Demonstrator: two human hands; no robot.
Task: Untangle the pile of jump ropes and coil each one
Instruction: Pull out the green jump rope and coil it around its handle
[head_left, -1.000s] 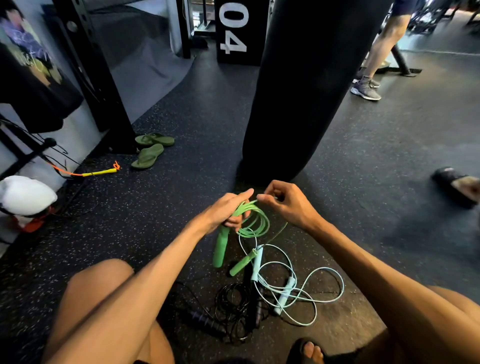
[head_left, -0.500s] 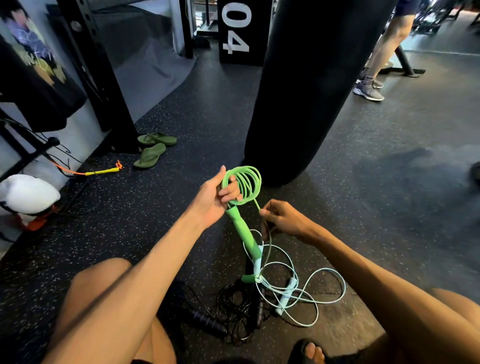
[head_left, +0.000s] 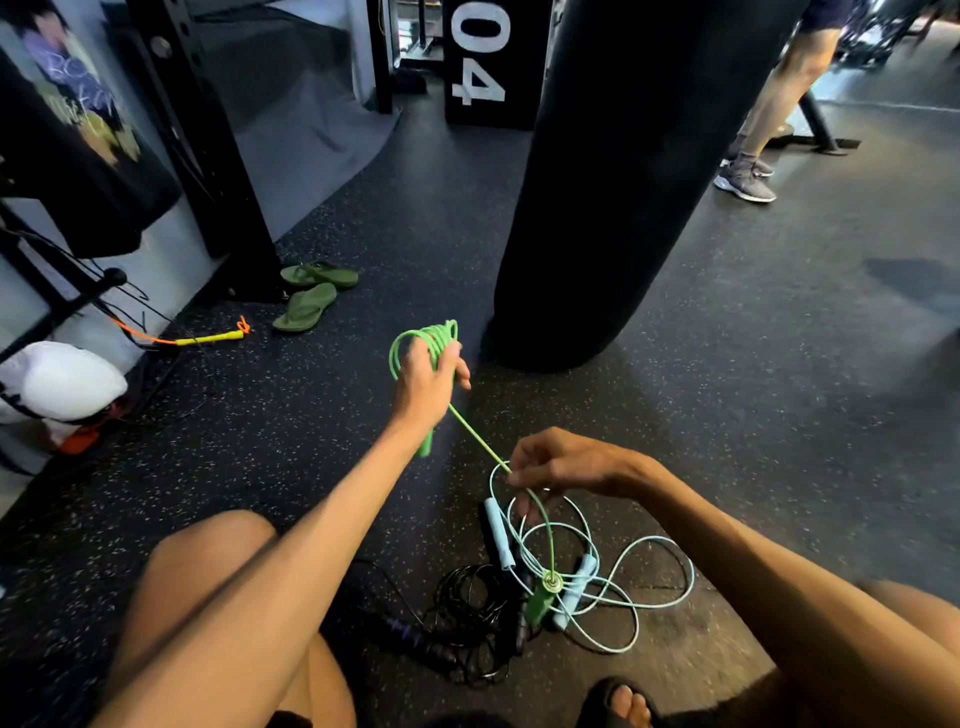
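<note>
My left hand (head_left: 428, 382) grips a coil of the green jump rope (head_left: 415, 340) together with one green handle that pokes out below my palm. A taut green strand runs down from it to my right hand (head_left: 563, 462), which pinches the strand. Below my right hand, the rope's other green handle (head_left: 540, 605) lies on the floor among the loops of a pale blue jump rope (head_left: 631, 574). A black jump rope (head_left: 462, 610) lies tangled just left of them.
A big black punching bag (head_left: 613, 182) hangs right behind my left hand. Green flip-flops (head_left: 309, 296) and a yellow-orange rope handle (head_left: 208, 339) lie at the left by a rack. Another person's legs (head_left: 769, 114) stand at the far right. My knees flank the pile.
My left hand has carried the green coil up and to the left. My right hand has slid down the strand toward the pile, and the second green handle now lies on the floor.
</note>
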